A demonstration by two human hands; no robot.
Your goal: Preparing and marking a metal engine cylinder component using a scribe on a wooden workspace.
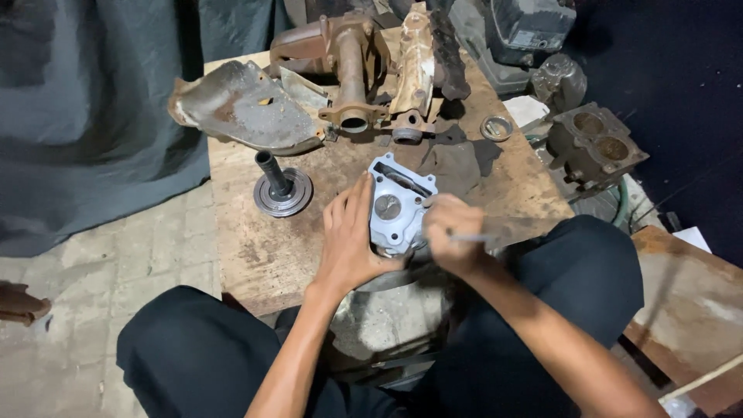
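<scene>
A light grey metal engine cylinder head (396, 203) rests near the front edge of a worn wooden board (255, 248). My left hand (350, 241) wraps around its left side and steadies it. Closed in a fist on the cylinder head's right side, my right hand (453, 236) grips a thin metal tool (474, 238) whose shaft pokes out to the right. The tool's tip is hidden behind my fingers and the part.
At the board's back lie a rusty exhaust manifold (352, 70), a bent metal shield (244, 108) and a metal ring (496, 128). A round flange with a black shaft (282, 190) stands left. A two-bore engine block (594, 147) sits at right. My knees flank the board.
</scene>
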